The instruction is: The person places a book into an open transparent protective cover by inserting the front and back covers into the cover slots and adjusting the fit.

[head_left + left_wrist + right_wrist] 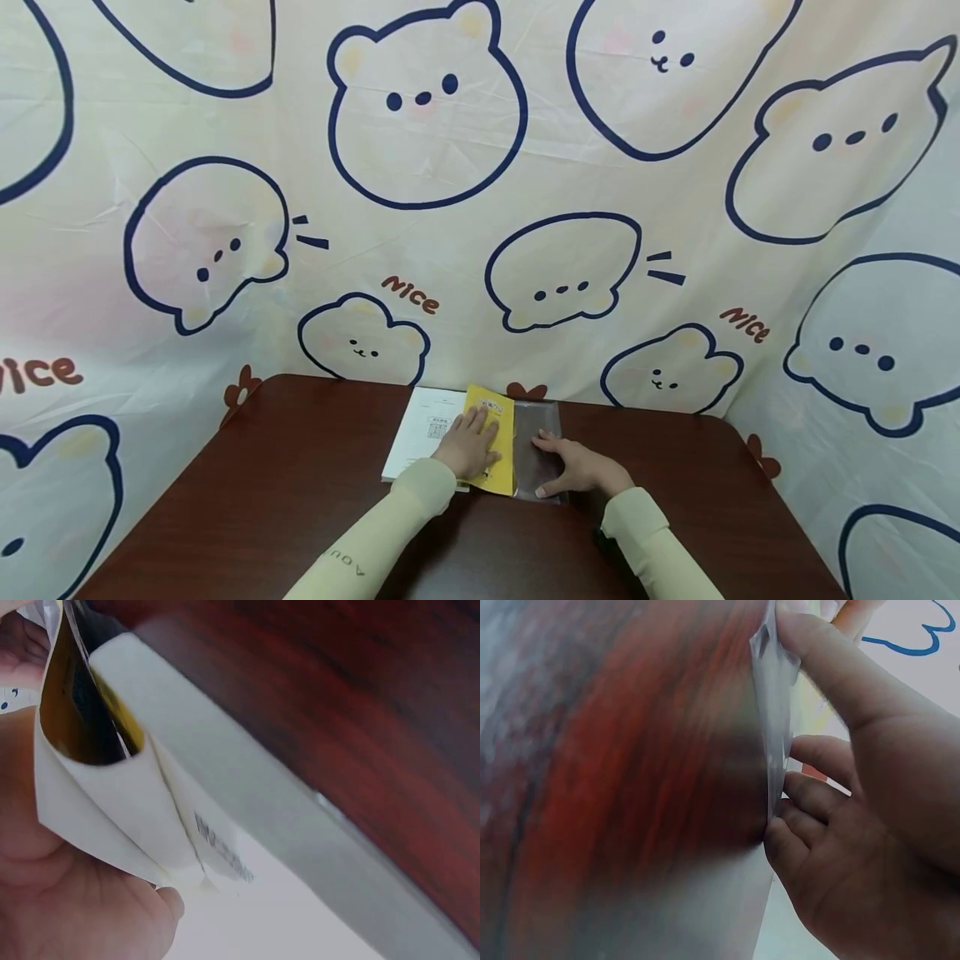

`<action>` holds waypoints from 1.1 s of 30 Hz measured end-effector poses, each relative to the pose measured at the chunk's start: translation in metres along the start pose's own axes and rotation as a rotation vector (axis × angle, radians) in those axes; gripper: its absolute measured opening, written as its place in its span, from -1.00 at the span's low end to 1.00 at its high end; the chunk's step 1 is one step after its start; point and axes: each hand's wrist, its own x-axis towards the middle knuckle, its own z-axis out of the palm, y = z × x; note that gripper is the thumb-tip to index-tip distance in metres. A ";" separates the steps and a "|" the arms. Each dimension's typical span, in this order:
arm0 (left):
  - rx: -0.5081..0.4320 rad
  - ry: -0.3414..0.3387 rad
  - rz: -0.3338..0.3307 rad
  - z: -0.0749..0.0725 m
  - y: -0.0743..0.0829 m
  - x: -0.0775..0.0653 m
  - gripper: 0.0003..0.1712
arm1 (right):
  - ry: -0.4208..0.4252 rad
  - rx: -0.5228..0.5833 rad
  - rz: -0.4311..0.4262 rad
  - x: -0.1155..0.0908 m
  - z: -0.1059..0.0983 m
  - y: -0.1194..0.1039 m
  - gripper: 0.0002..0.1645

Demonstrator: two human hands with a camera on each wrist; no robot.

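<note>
At lower centre, the left hand (pixel 467 448) is lying splayed on a yellow cover (pixel 506 437); the right hand (pixel 581 467), uncurled, is touching clear plastic (pixel 529 467).

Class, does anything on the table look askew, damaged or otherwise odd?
Slightly: beside the white page, under the left hand, the yellow cover curves up instead of lying flat, as the left wrist view shows. No spill or tear is visible.

Bear-print backdrop (pixel 450 242) behind dark table (pixel 285 492)
</note>
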 end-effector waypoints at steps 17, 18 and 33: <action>0.034 -0.039 -0.033 -0.015 -0.004 -0.004 -0.32 | 0.006 0.006 0.010 0.003 0.003 -0.001 0.17; 0.031 -0.046 -0.031 -0.014 -0.004 -0.003 -0.32 | 0.004 0.006 0.010 0.003 0.002 -0.001 0.17; -0.015 -0.056 -0.008 -0.009 -0.003 0.004 -0.32 | 0.004 -0.010 0.027 0.002 0.002 0.001 0.17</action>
